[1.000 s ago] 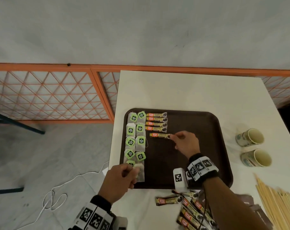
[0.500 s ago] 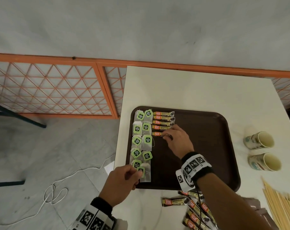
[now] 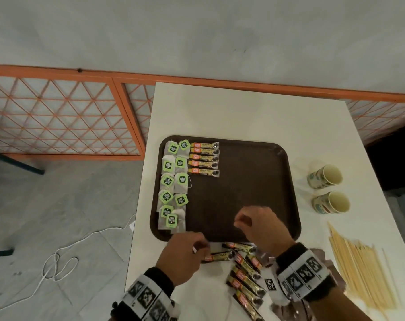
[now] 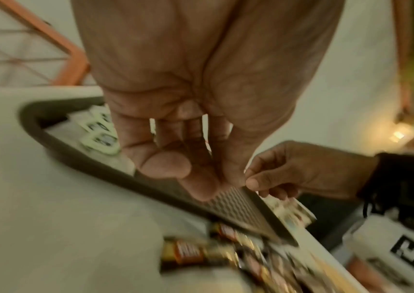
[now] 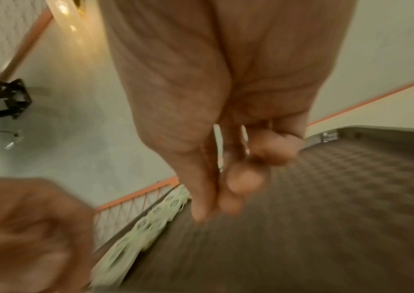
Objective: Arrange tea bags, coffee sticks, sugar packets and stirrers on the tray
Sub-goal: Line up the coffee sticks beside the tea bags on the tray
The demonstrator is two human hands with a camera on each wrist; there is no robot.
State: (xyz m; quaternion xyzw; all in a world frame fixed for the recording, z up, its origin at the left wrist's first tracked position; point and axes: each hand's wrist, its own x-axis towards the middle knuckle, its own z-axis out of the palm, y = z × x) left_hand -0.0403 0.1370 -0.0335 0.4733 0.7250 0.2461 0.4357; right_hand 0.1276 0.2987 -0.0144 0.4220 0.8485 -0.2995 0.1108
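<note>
The dark brown tray holds two columns of green-tagged tea bags on its left side. A row of coffee sticks lies at its far left. My left hand hovers just off the tray's front edge, right beside a loose coffee stick. In the left wrist view its fingers hang loosely curled and hold nothing. My right hand is over the tray's front part, fingers curled in with thumb against forefinger. Nothing shows between them in the right wrist view.
More loose coffee sticks lie on the white table in front of the tray. Brown packets sit under my right wrist. Wooden stirrers are spread at the front right, with two paper cups on their sides right of the tray.
My right hand left the fifth coffee stick in the row and drew back to the tray's front. My left hand moved right from the front tea bags to the loose sticks.
</note>
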